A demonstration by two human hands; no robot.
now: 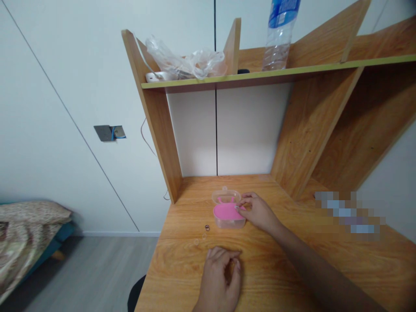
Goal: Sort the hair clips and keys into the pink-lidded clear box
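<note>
One bed (32, 242) with patterned cover, far left, beside grey floor (107, 264). One grey wall plate (103, 133), blue wire showing at its right. One wooden shelf unit (159, 130), standing on a wood-grained surface (175, 264). One white device (155, 77), on the upper shelf; just right of it, one crumpled clear plastic bag (208, 60). Two clear rings (196, 242), flat on the surface near its left side; just beyond, dark rings (207, 228), too small to count. One left hand (218, 277), low over the surface, nearer than the rings: thumb and forefinger curved toward each other; whether that grip meets or holds anything cannot be told. One clear box (230, 223), pink on top, upright on the surface right of the rings, its clear lid (224, 193) open at the back. One right hand (260, 213), fingertips drawn in at the pink top's right side; whether the grip is clamped on something cannot be told. One clear bottle (279, 39), blue label, upright on the upper shelf. One pixelated patch (351, 212), right, contents hidden.
</note>
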